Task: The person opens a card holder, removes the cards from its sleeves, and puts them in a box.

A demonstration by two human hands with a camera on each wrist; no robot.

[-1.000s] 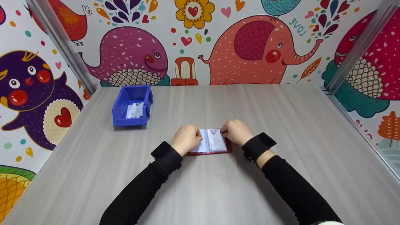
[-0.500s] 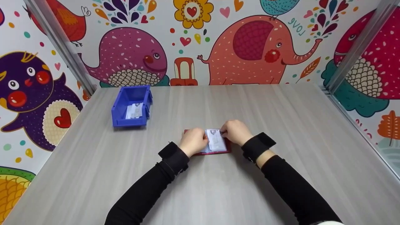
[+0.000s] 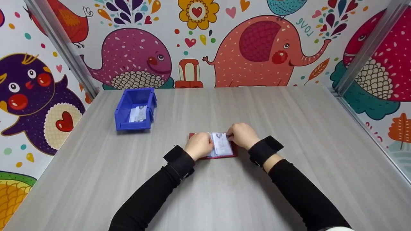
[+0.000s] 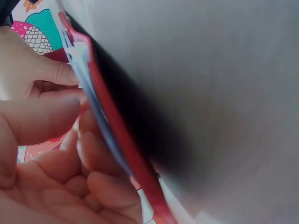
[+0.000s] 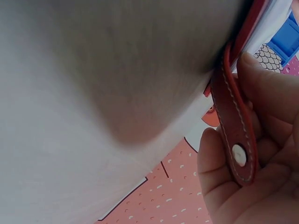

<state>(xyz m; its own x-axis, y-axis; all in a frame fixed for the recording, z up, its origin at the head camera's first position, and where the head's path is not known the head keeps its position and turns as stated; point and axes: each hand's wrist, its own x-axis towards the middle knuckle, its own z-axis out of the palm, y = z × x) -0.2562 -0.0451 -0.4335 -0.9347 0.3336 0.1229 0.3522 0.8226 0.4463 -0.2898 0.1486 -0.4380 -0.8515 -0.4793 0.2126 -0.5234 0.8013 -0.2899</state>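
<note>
A small red card holder (image 3: 235,152) lies spread on the table, its clear sleeves showing a white card (image 3: 223,144) on the right side. My left hand (image 3: 199,145) rests on the left-hand sleeves, covering most of them. In the left wrist view, that hand's loosely bent fingers (image 4: 103,186) touch the sleeves, with the thumb apart from them. At the right edge, my right hand (image 3: 243,135) pinches the holder. The right wrist view shows its thumb near the cover and a red strap (image 5: 232,121) with a metal snap lying across the fingers.
A blue bin (image 3: 133,125) stands at the back left of the table (image 3: 224,195), with white cards (image 3: 138,114) inside. Behind the table rises a wall (image 3: 199,41) printed with cartoon animals, and metal posts (image 3: 366,51) stand at its corners.
My left hand has slid rightward over the left sleeves toward the holder's middle, uncovering its left red corner, then stayed almost still. My right hand has kept its place.
</note>
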